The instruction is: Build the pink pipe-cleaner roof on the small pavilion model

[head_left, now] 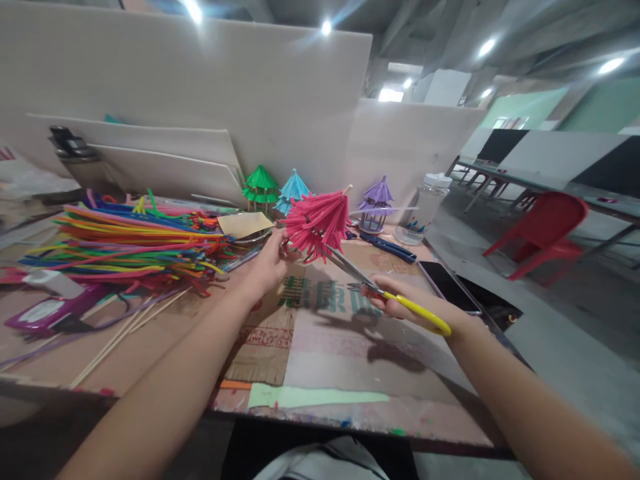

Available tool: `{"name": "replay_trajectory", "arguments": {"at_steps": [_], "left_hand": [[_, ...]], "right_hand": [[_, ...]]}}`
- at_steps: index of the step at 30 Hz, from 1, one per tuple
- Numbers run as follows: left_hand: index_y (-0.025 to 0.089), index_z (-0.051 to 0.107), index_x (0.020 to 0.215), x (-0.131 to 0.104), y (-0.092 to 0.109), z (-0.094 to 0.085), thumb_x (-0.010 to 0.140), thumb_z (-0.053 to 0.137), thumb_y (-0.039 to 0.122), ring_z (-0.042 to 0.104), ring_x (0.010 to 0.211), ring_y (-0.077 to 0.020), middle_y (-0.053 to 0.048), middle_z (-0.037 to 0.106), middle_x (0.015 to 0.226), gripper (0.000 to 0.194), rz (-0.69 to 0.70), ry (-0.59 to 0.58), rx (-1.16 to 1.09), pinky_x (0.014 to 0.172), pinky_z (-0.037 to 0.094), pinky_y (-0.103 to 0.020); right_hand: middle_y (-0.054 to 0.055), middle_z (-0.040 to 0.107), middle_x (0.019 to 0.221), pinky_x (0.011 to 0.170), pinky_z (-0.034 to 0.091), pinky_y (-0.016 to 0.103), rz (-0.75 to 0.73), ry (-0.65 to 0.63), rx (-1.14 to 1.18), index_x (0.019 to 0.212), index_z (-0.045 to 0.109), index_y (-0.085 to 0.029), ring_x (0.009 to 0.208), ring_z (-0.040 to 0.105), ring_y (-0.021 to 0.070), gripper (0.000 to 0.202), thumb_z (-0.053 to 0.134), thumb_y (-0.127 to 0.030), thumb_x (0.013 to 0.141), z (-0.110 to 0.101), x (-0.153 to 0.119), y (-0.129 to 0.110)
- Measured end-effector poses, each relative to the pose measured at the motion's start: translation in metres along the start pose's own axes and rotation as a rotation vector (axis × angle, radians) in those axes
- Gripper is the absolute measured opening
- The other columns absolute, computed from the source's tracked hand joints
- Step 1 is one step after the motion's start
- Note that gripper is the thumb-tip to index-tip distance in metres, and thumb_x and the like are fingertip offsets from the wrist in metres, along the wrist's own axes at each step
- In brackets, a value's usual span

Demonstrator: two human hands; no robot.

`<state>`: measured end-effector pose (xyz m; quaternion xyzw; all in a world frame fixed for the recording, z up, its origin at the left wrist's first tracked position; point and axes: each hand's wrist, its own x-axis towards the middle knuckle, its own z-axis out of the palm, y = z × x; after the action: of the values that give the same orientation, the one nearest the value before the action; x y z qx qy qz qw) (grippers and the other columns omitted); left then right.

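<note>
My left hand (274,263) grips a pink miniature pavilion (320,223) made of fuzzy pipe cleaners, tilted to the right with a pale stick tip at its peak. My right hand (400,300) is closed around scissors (417,313) with yellow handles. Their blades are parted; one reaches up to the lower edge of the pink roof, and whether it touches I cannot tell. Behind it stand similar pavilions in green (261,183), light blue (293,190) and purple (377,200). My left fingertips are partly hidden by the pink roof.
A heap of colourful pipe cleaners (135,240) lies at left, near a purple tool (55,310) and thin wooden sticks (115,340). At right are a clear bottle (425,210), dark-blue pliers (387,247) and a phone (449,287). White boards (200,100) rise behind.
</note>
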<state>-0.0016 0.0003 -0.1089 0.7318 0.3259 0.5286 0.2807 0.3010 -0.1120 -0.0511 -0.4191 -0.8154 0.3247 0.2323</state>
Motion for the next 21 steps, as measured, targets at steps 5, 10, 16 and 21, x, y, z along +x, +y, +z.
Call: {"name": "replay_trajectory", "arguments": {"at_steps": [5,10,16,21], "left_hand": [[0.017,0.054,0.124,-0.001,0.008,0.002,0.082,0.067,0.031,0.06,0.115,-0.0253,-0.012,0.06,0.127,0.045,0.013,-0.051,-0.022,0.099,0.052,-0.038],[0.016,0.054,0.125,-0.004,0.008,0.006,0.086,0.062,0.028,0.06,0.115,-0.0248,-0.013,0.06,0.129,0.042,0.017,-0.113,0.055,0.101,0.05,-0.039],[0.019,0.052,0.125,-0.007,-0.002,0.005,0.088,0.059,0.025,0.062,0.109,-0.0238,-0.011,0.059,0.124,0.038,0.017,-0.142,0.207,0.096,0.051,-0.038],[0.021,0.055,0.124,-0.007,-0.001,0.006,0.087,0.061,0.023,0.06,0.115,-0.0247,-0.01,0.061,0.124,0.037,0.03,-0.129,0.204,0.098,0.05,-0.039]], "right_hand": [[0.002,0.05,0.088,0.06,0.044,0.025,0.031,-0.093,0.197,0.107,0.059,-0.02,0.075,0.049,0.0145,0.067,0.054,-0.081,0.079,0.0,0.001,0.001],[0.001,0.045,0.086,0.049,0.033,0.02,0.005,-0.142,0.231,0.109,0.056,-0.018,0.069,0.04,0.0111,0.062,0.053,-0.075,0.085,0.002,0.002,0.006],[0.0,0.044,0.085,0.048,0.032,0.021,0.007,-0.172,0.261,0.109,0.053,-0.017,0.061,0.035,0.0085,0.054,0.054,-0.067,0.09,0.001,0.001,0.009],[0.001,0.047,0.085,0.05,0.033,0.022,0.047,-0.15,0.259,0.11,0.055,-0.017,0.06,0.035,0.009,0.046,0.056,-0.059,0.092,0.002,0.001,0.007]]}}
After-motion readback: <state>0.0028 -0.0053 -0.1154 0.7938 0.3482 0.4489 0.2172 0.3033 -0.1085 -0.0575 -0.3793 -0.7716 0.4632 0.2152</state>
